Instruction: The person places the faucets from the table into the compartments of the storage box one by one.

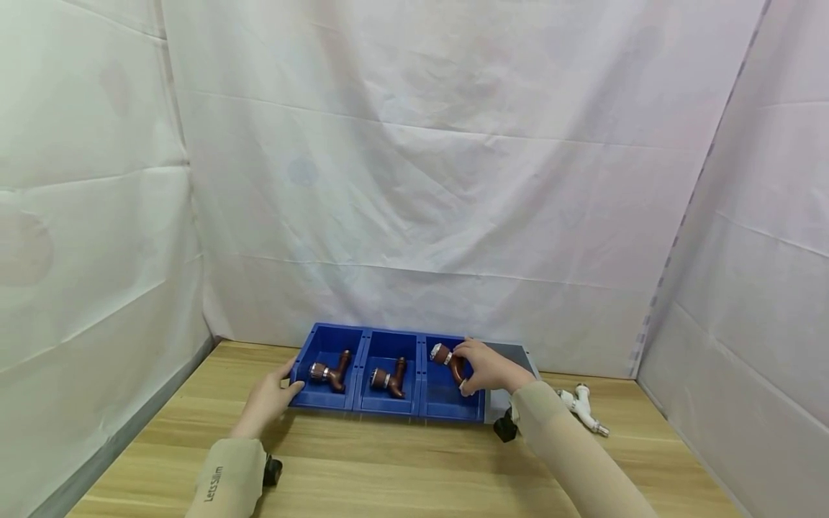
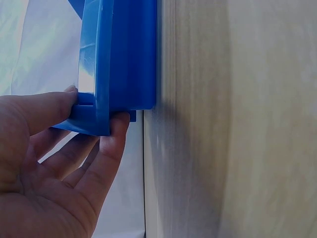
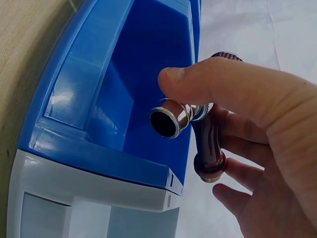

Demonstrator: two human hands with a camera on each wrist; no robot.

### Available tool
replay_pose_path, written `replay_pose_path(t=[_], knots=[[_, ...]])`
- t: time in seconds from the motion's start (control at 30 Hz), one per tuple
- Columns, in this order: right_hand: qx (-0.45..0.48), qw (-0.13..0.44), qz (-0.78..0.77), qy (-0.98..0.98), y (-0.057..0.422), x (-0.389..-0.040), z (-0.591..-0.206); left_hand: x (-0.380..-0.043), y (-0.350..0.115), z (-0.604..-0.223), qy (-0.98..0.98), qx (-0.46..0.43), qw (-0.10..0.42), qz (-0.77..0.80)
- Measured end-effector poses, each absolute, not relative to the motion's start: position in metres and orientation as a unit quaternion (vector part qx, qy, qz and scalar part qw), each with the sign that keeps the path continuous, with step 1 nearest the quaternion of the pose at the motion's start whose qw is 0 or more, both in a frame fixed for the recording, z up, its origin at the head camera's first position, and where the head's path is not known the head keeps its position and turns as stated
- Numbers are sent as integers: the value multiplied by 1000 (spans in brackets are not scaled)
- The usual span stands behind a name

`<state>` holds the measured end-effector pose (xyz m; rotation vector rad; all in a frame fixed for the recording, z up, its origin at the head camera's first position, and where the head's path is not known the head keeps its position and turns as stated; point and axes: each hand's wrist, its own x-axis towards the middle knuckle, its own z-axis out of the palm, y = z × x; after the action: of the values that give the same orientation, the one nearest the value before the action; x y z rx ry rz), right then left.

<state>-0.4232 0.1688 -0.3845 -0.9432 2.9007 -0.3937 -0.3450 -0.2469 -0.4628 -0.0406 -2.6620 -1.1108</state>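
Note:
My right hand [image 1: 488, 365] grips a brown tap with silver trim [image 3: 210, 144] over the third blue bin [image 1: 447, 411]. In the right wrist view the thumb lies across the tap near its silver-rimmed end, and the fingers are behind it. My left hand [image 1: 268, 396] holds the outer edge of the leftmost blue bin [image 2: 101, 64], thumb on the rim and fingertips below it. One brown tap [image 1: 338, 378] lies in that left bin. Another brown tap [image 1: 391, 383] lies in the middle blue bin [image 1: 388, 409].
A grey bin [image 1: 499, 406] adjoins the blue row on the right, partly hidden by my right arm. White taps [image 1: 583, 409] lie on the wooden table [image 1: 388, 467] farther right. White sheeting [image 1: 414, 180] hangs behind and on both sides.

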Motion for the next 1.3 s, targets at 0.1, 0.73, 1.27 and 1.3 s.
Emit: replay_pose_path(t=[0.1, 0.73, 1.27, 1.3], knots=[[-308, 33, -131, 942, 168, -424, -385, -346, -247, -464, -915, -11, 124, -383], [-308, 35, -122, 943, 165, -427, -391, -345, -247, -465, -913, -7, 116, -390], [-308, 29, -120, 943, 163, -431, -390, -346, -248, -464, -913, -10, 127, -388], [-307, 29, -121, 944, 163, -431, -390, -346, -247, -464, -912, -10, 128, -389]])
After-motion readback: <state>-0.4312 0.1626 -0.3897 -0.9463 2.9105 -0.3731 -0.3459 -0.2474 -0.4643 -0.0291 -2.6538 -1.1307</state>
